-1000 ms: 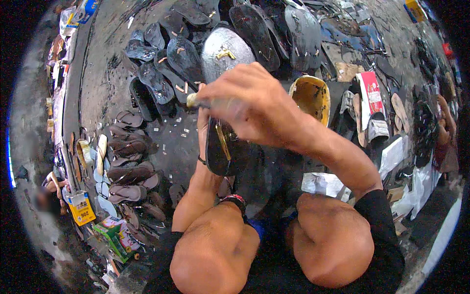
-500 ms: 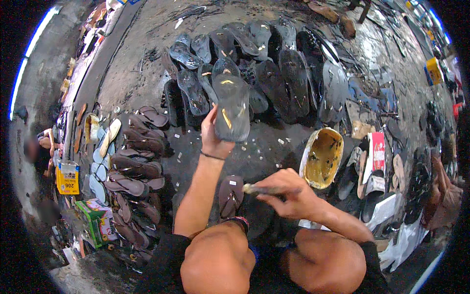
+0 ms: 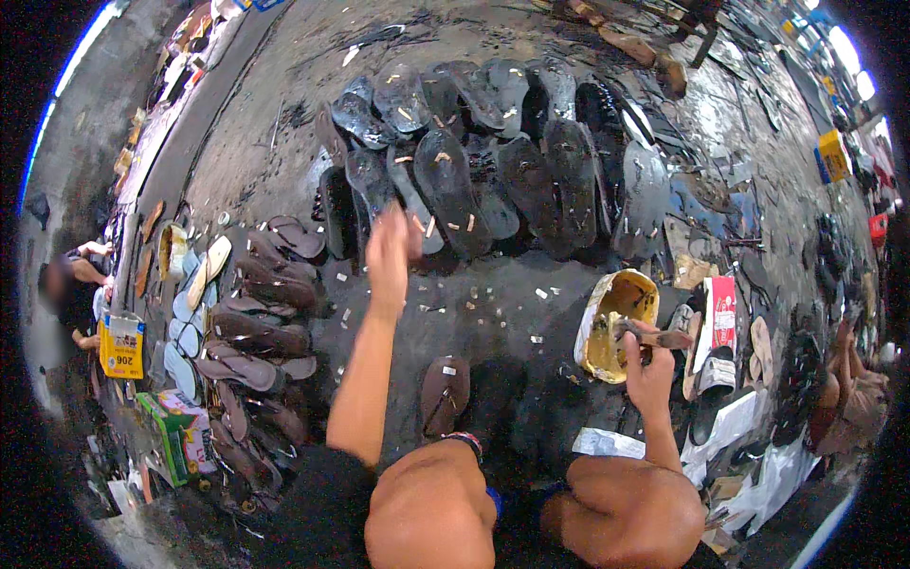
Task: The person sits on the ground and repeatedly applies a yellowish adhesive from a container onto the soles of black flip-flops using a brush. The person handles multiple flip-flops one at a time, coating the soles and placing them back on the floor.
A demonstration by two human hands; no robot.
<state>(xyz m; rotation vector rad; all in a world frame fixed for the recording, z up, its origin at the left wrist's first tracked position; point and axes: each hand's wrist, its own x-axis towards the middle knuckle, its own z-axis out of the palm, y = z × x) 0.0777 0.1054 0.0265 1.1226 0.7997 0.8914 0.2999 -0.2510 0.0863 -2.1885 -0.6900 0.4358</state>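
My left hand (image 3: 389, 251), smeared by motion, reaches over the near edge of the rows of black shoe soles. Its fingers are too blurred to tell whether they touch the narrow sole (image 3: 405, 180) beside them. Just to the right lies a broad dark sole (image 3: 450, 185) with small pale strips on it. My right hand (image 3: 649, 375) is closed around a brush (image 3: 664, 338), whose bristle end is inside a cut-open tub (image 3: 585, 346) coated with yellowish glue. A single brown flip-flop (image 3: 445, 394) lies on the floor in front of my knees.
Brown flip-flops (image 3: 261, 322) are piled at the left, beside pale blue soles (image 3: 182, 337), a green box (image 3: 171, 431) and a yellow box (image 3: 121, 343). More sandals and a red-and-white box (image 3: 721, 313) lie right of the tub. Another person (image 3: 71, 294) sits at the far left.
The sole my left hand held up is out of it and lies among the rows; that hand has moved left and forward. My right hand has carried the brush rightward to the tub.
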